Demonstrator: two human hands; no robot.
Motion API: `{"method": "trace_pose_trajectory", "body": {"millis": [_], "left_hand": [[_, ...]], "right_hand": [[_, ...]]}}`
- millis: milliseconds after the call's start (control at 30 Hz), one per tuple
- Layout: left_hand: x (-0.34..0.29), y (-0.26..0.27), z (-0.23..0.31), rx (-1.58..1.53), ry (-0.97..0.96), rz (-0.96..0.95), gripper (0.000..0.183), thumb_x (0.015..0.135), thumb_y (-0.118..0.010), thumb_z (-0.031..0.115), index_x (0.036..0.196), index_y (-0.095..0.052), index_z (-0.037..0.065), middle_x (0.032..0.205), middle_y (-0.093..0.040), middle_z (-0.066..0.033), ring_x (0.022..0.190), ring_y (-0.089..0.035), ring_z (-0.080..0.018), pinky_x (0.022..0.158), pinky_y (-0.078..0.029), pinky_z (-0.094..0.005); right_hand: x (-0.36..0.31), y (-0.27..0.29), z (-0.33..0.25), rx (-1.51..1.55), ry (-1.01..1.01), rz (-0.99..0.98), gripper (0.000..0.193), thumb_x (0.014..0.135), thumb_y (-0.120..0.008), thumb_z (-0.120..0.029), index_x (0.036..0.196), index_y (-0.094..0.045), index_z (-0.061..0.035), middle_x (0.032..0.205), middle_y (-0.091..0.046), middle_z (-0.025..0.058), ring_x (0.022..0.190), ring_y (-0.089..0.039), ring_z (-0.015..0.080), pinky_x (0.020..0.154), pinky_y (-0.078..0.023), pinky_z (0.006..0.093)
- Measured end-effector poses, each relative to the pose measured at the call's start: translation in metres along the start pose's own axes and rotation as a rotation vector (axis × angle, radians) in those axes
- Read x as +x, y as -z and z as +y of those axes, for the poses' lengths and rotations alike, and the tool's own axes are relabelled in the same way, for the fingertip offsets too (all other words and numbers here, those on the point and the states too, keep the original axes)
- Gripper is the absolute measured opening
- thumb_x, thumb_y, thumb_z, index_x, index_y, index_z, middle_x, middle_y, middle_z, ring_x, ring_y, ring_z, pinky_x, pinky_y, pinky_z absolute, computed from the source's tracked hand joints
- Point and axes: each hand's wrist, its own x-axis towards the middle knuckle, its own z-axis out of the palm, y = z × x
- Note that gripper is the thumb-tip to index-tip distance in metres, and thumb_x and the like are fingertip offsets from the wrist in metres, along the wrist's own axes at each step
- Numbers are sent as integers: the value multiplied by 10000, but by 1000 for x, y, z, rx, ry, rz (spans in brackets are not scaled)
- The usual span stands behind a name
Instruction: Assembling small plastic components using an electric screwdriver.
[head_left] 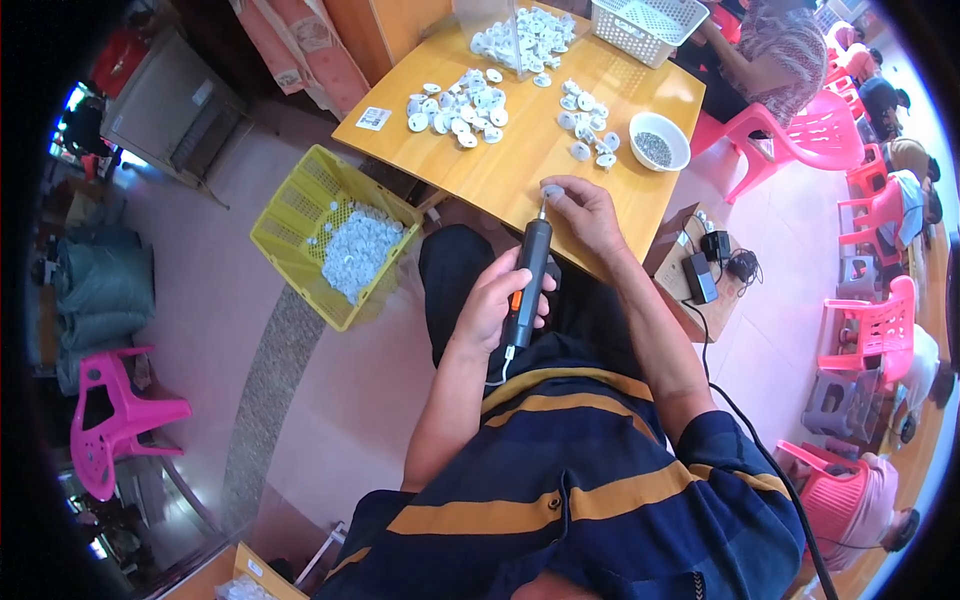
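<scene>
My left hand (pixel 492 302) is wrapped round a black electric screwdriver (pixel 531 270) with an orange switch and a white cable at its lower end. The bit points away from me, over the near edge of the table. At its tip, my right hand (pixel 590 218) pinches a small white round part (pixel 553 191) between thumb and fingers. Whether a screw sits on the bit is too small to tell. Farther up the table lie a small group of white round parts (pixel 586 122) and a bigger heap of them (pixel 458 108). A white bowl (pixel 679 140) of small metal screws stands to the right.
A yellow crate (pixel 290 230) of white parts stands left of the table (pixel 400 147). At the back are a clear bin (pixel 522 45) and a white basket (pixel 640 35). A cardboard box (pixel 720 310) holds black adapters. Pink chairs (pixel 800 135) and seated people are at right.
</scene>
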Motion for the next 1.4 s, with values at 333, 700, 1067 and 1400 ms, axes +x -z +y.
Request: {"method": "trace_pose_trajectory", "body": {"millis": [333,700,1067,1400], "left_hand": [[-5,14,3,-88,-106,23,474,982,-531,170,1418,-413,26,1016,-662,-140,748,-688,-190,614,-611,-319],[-9,14,9,-67,-141,163,352,971,-547,154,1302,-490,49,972,-671,-118,718,-677,-170,597,-583,-294],[-8,14,11,-52,-137,146,379,969,-547,148,1321,-468,32,977,-675,-138,721,-692,-181,587,-604,-301],[-5,9,6,5,-107,159,404,965,-547,130,1350,-469,37,968,-677,-115,710,-682,-162,594,-590,-287]], "right_hand": [[38,-16,-14,-387,58,24,195,930,-691,-182,1065,-635,-53,898,-725,91,804,-705,205,703,-546,338],[89,-46,-35,-714,263,118,283,822,-721,-171,1078,-633,-87,1023,-708,170,917,-688,360,787,-546,463],[98,143,-66,-1186,-33,218,181,811,-705,-239,938,-757,-121,915,-741,144,881,-715,324,791,-571,437],[97,161,-23,-1298,-204,143,147,796,-723,-252,877,-762,-136,904,-745,111,864,-713,303,754,-570,428]]}}
